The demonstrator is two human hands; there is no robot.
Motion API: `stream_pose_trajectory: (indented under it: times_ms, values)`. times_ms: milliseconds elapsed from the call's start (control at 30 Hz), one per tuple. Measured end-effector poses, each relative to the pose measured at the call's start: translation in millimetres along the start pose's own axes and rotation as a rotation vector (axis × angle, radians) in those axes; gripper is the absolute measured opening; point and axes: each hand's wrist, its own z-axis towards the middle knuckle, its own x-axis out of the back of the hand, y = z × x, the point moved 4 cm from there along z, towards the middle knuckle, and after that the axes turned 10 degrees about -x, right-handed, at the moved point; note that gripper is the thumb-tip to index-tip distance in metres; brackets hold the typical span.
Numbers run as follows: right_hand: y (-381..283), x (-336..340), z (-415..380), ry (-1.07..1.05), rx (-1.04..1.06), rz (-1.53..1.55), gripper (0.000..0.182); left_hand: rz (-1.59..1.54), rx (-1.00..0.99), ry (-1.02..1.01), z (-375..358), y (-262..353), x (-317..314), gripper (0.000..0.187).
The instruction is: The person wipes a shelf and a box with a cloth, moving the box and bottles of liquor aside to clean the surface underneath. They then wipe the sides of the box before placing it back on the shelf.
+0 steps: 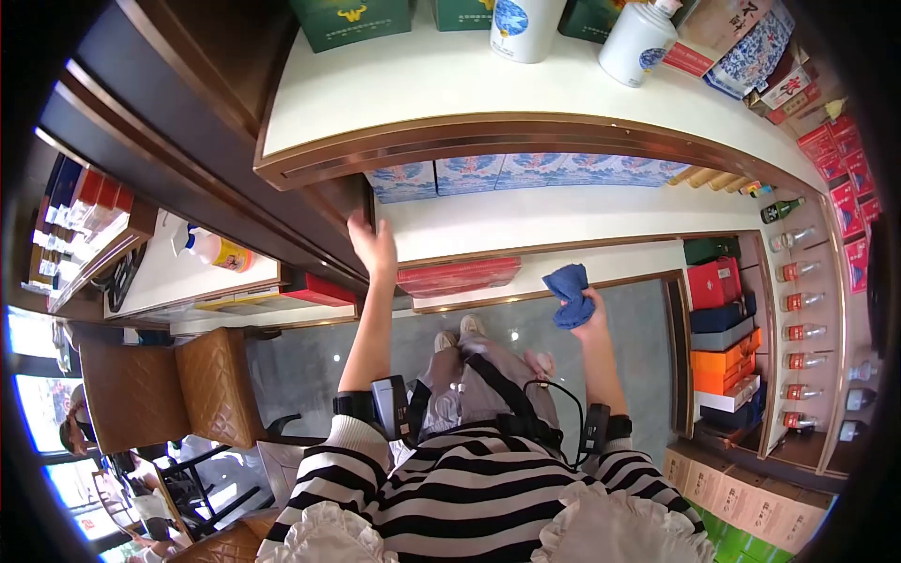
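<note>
Blue cloth (567, 280) is bunched in the grasp of the right hand (590, 321), on the near side of the white shelf (526, 225). Left hand (377, 250): released, at the shelf's left end; contact is possible but unclear. Gather loose folds inward for control.

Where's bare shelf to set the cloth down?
Middle shelf: long strip between the blue-patterned boxes and its front edge, starting by the left hand. Top shelf: front strip before the green boxes and white bottles. Either should take the blue cloth. Crowded: top shelf's right end and the stacked boxes.
</note>
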Motion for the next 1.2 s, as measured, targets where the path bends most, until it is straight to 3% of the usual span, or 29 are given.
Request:
stream_pose_trajectory:
  times_ms: [33, 100, 133, 267, 367, 467, 567, 633, 700, 767, 833, 867, 1000, 1133, 1200]
  values:
    - [-1, 3, -3, 0.017, 0.017, 0.015, 0.021, 0.139, -0.279, -0.025, 6, 30, -2, 0.054]
    - [-2, 7, -8, 0.018, 0.057, 0.012, 0.021, 0.356, -0.505, -0.111, 8, 84, -8, 0.064]
    - [-2, 13, -10, 0.025, 0.026, 0.041, 0.021, 0.333, -0.561, -0.194, 11, 95, -13, 0.069]
    - [-5, 27, -12, -0.026, 0.001, 0.066, 0.023, 0.524, -0.696, -0.21, 29, 111, -31, 0.068]
    - [-6, 21, -12, -0.014, -0.02, 0.185, 0.024, 0.691, -0.577, -0.337, 46, 118, -40, 0.066]
    - [-4, -8, -21, -0.106, -0.063, 0.231, 0.024, 0.663, -0.569, -0.257, 61, 101, -48, 0.067]
    - [-6, -21, -14, -0.111, -0.029, 0.207, 0.023, 0.697, -0.619, -0.224, 67, 106, -47, 0.072]
    - [-5, -29, -15, -0.074, -0.004, 0.211, 0.023, 0.562, -0.631, -0.295, 79, 96, -51, 0.071]
    - [-1, -31, -14, -0.136, -0.035, 0.234, 0.024, 0.697, -0.713, -0.237, 80, 92, -54, 0.07]
    - [4, -30, -18, -0.109, -0.028, 0.229, 0.025, 0.653, -0.724, -0.202, 78, 94, -57, 0.065]
    - [7, -25, -23, -0.08, -0.022, 0.223, 0.025, 0.537, -0.594, -0.233, 77, 97, -57, 0.06]
    - [8, -20, -24, -0.069, -0.029, 0.243, 0.025, 0.544, -0.612, -0.175, 75, 103, -56, 0.05]
    - [13, 9, -24, 0.001, 0.003, 0.288, 0.025, 0.47, -0.688, -0.061, 75, 95, -62, 0.041]
    - [13, 27, -30, 0.083, 0.016, 0.328, 0.027, 0.498, -0.722, -0.087, 73, 92, -66, 0.041]
    - [13, 28, -31, 0.088, 0.014, 0.33, 0.027, 0.509, -0.614, -0.161, 74, 92, -65, 0.044]
